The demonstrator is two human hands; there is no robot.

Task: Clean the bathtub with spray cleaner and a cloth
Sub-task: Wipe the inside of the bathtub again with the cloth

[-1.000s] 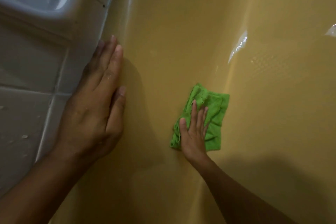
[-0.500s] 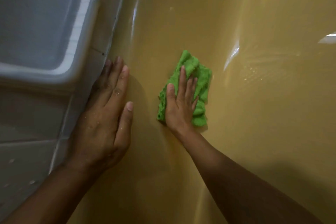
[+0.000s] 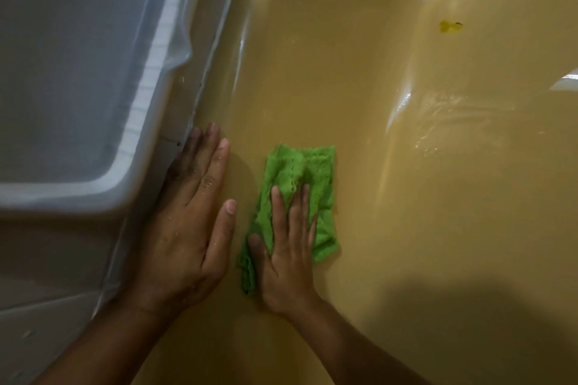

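1. One green cloth (image 3: 300, 172), crumpled and loosely folded, lies against the sloping inner wall of the yellow bathtub (image 3: 406, 212), close to the near rim.
2. The right hand (image 3: 287, 247) presses on the cloth's lower half, palm down. Its fingers are straight and slightly spread, and it pinches nothing.
3. The left hand (image 3: 187, 228) rests flat on the tub's rim just beside the cloth. Its fingers are straight and together, wet with droplets, and hold nothing. It looks like a brace.
4. Water streaks (image 3: 453, 116) shine on the tub surface to the right. A small yellow scrap (image 3: 450, 26) sits farther up, well apart from the cloth.
5. A grey plastic bin (image 3: 93, 103) stands outside the tub on the left, beside pale floor tiles (image 3: 31, 322). No spray bottle is in view.
6. The step in hand appears to be wiping the wall. The next move likely calls for steady palm pressure while sliding the cloth onto unwiped surface, perhaps toward the scrap.
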